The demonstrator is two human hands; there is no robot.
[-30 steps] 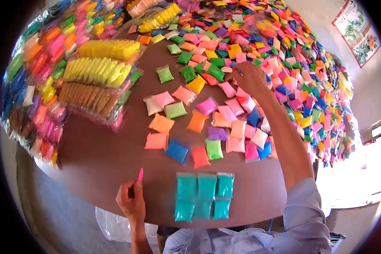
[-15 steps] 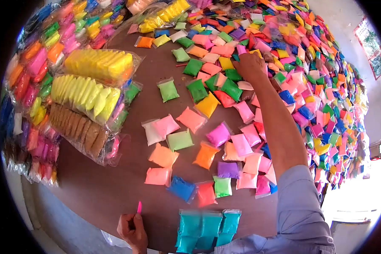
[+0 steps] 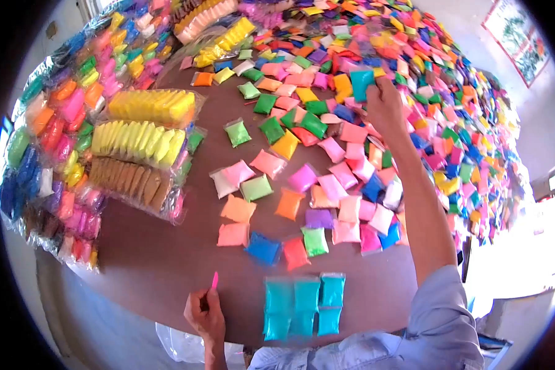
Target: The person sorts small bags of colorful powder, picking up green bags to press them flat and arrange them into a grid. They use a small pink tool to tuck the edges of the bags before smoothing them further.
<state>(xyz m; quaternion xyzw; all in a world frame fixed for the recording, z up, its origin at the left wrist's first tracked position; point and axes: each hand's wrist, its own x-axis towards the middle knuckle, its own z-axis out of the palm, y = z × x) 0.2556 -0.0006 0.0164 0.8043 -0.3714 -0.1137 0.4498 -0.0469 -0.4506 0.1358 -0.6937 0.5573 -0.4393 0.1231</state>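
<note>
My right hand (image 3: 385,106) reaches far out over the loose packets, its fingers closed on the edge of a teal packet (image 3: 361,85). Near the front of the table, my left hand (image 3: 206,313) is closed in a pinch on a small bright pink pointed piece (image 3: 215,280), which sticks up past the fingers. Just right of that hand lies a block of several teal packets (image 3: 279,296) in neat columns. Loose packets, such as a blue one (image 3: 263,248) and a red one (image 3: 296,253), lie beyond the block.
A big heap of mixed coloured packets (image 3: 438,123) covers the table's back and right. On the left are clear bags of yellow packets (image 3: 151,106) and brown packets (image 3: 126,180), beside a stack of mixed bagged packets (image 3: 61,132). The brown table (image 3: 160,253) shows between them.
My right hand has drawn a teal packet up from the heap, where it was reaching among the packets before. My left hand still pinches the pink piece. The whole view has shifted slightly.
</note>
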